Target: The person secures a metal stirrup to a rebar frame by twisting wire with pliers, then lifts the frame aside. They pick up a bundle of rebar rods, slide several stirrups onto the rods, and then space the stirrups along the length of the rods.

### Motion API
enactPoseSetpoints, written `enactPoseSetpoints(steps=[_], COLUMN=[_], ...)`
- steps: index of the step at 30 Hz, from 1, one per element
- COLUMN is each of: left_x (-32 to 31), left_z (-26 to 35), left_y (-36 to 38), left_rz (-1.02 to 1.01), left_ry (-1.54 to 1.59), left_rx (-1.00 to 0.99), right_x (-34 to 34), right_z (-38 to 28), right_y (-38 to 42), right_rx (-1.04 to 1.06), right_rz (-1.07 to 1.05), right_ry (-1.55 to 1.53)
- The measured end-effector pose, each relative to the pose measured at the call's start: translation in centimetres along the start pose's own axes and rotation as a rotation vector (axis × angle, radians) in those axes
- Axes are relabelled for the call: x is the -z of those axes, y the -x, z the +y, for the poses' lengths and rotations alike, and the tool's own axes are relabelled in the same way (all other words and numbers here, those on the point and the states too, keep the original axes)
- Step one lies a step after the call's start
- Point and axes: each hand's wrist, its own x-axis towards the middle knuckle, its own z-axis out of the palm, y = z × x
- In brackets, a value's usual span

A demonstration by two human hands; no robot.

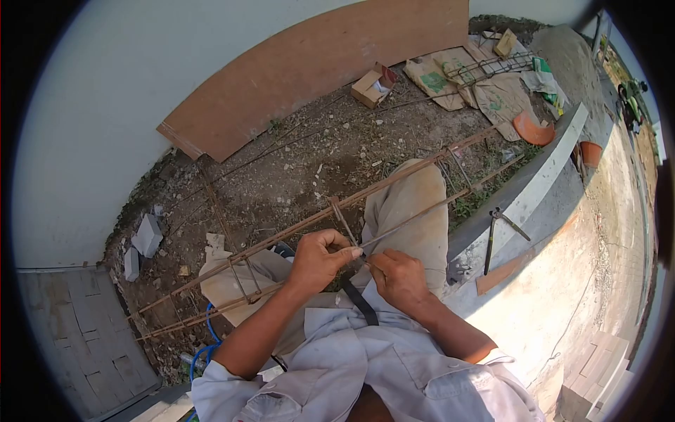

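Observation:
A long, rusty rebar cage (281, 235) lies slantwise across the person's lap, its thin bars joined by square stirrups. My left hand (320, 261) is closed in a pinch, thumb and fingertips at the corner where one stirrup (342, 219) meets the near bar (415, 219). Close by on the right, my right hand (402, 276) is closed with its fingers curled at the same joint. Whatever small thing the fingertips hold is hidden. Dark-handled pincers (491, 243) rest, jaws up, on the concrete ledge to the right.
A low concrete wall (524, 190) curves along the right. Ahead are a cardboard box (373, 86), paper sacks (503, 105), an orange curved piece (533, 129) and a leaning plywood sheet (316, 63). Broken blocks (148, 235) and a blue hose (209, 337) are on the left.

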Motion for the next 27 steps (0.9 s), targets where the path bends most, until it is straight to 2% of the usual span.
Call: enactPoseSetpoints(steps=[4,8,10,13,19,22,25,27], left_x=[0.0,0.3,0.3,0.1,0.5,0.1,-0.9,-1.1], left_z=[-0.5,-0.1,0.1,-0.2,0.2,0.1,-0.2,0.4], left_y=[-0.2,-0.2,-0.3,-0.1,-0.3,0.1,0.5,0.8], left_rz=[-0.004,-0.067,-0.062,-0.028,-0.073,-0.006,0.070,0.103], left_ry=[0.034,0.112,0.120,0.055,0.179,0.050,0.062,-0.035], left_rx=[0.006,0.105,0.117,0.032,0.141,0.044,-0.111,-0.136], right_x=[0.1,0.2,0.3,0.6,0.6,0.2,-0.4,-0.5], right_z=[-0.4,-0.3,-0.5,-0.8,-0.5,-0.5,-0.7,-0.9], right_y=[-0.2,-0.5,-0.7,-1.0,-1.7,-1.5,-0.9,-0.6], right_rx=[-0.088,-0.123,-0.118,-0.115,-0.082,-0.093,-0.113,-0.136], right_rz=[-0.037,-0.073,-0.086,-0.093,-0.103,-0.113,-0.089,-0.079], right_ry=[-0.027,-0.043,-0.031,0.009,0.059,0.044,0.022,0.017])
